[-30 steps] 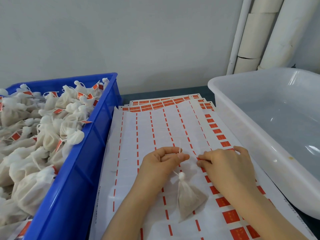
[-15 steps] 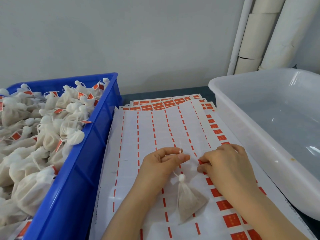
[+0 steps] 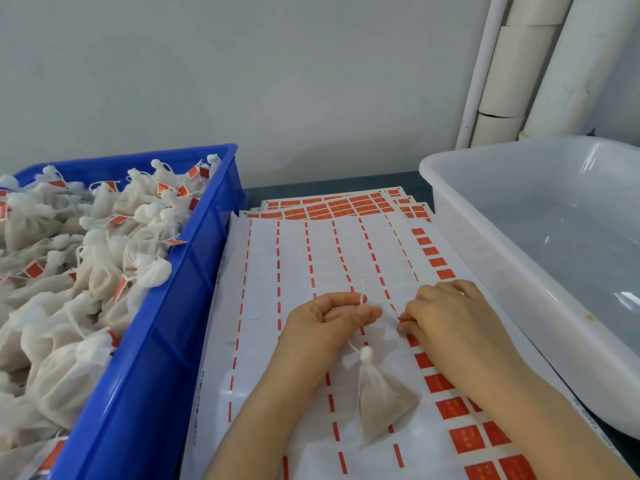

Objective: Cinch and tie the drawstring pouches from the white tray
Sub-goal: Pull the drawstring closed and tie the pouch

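Observation:
A small white mesh pouch (image 3: pixel 379 400) with brownish filling lies on the sticker sheet (image 3: pixel 294 271), its neck cinched into a knot. My left hand (image 3: pixel 325 323) pinches the pouch's white drawstring (image 3: pixel 362 299) between thumb and fingers, just above the pouch. My right hand (image 3: pixel 446 317) rests on the sheet to the right, its fingertips pinching a red sticker (image 3: pixel 401 319) at the sheet's red column. The white tray (image 3: pixel 485 244) stands at the right; its visible inside holds no pouches.
A blue crate (image 3: pixel 166 323) at the left is heaped with several tied white pouches carrying red tags. More sticker sheets (image 3: pixel 332 206) lie stacked under the top one. White pipes (image 3: pixel 519 64) run up the wall at the back right.
My right hand has shifted slightly left and away from me along the red column, its fingertips closing on a sticker. My left hand and the pouch have stayed put.

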Demonstrator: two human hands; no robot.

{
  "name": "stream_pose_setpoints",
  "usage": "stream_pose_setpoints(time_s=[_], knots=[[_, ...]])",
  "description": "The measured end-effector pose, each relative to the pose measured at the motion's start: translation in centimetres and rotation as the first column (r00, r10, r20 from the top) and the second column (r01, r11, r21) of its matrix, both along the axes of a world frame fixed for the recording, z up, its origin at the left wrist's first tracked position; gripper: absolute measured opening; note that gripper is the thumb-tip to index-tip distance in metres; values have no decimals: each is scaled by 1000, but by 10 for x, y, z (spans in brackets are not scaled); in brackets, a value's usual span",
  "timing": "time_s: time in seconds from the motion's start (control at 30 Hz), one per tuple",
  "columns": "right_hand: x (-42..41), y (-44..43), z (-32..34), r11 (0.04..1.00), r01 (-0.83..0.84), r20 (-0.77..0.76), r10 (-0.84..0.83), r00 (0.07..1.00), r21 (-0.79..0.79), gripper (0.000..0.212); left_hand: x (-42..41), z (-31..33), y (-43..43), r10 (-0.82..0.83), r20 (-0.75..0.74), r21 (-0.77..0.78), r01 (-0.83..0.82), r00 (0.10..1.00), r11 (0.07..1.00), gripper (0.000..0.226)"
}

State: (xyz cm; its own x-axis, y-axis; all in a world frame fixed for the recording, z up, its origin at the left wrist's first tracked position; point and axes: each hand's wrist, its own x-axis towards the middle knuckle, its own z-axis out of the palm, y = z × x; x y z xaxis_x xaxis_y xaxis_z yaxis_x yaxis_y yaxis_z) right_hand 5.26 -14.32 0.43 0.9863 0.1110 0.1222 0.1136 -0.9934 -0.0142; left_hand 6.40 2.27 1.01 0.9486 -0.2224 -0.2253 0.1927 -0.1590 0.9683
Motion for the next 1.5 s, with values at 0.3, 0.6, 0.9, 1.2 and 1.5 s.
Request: stream_pose_setpoints(time_s=[0.3,0.6,0.9,1.2,1.5], knots=[[6,-10,-5,997,-76,17,75,997,33,35,2,-4,0,-7,16,58,6,1000,998,14],[-7,-23,-29,917,84,-29,-79,996,391,46,4,-6,-4,-32,6,82,32,999,996,9],[-16,-24,-31,929,76,-62,-58,996,363,75,5,-8,-4,-42,22,87,40,999,995,9],[-16,-19,-29,935,41,15,-49,999,354,44,5,-11,-2,-48,26,82,46,998,996,12],[-14,-18,-20,875,46,44,-77,996,482,14,2,-8,-4,-64,33,51,63,997,997,12]])
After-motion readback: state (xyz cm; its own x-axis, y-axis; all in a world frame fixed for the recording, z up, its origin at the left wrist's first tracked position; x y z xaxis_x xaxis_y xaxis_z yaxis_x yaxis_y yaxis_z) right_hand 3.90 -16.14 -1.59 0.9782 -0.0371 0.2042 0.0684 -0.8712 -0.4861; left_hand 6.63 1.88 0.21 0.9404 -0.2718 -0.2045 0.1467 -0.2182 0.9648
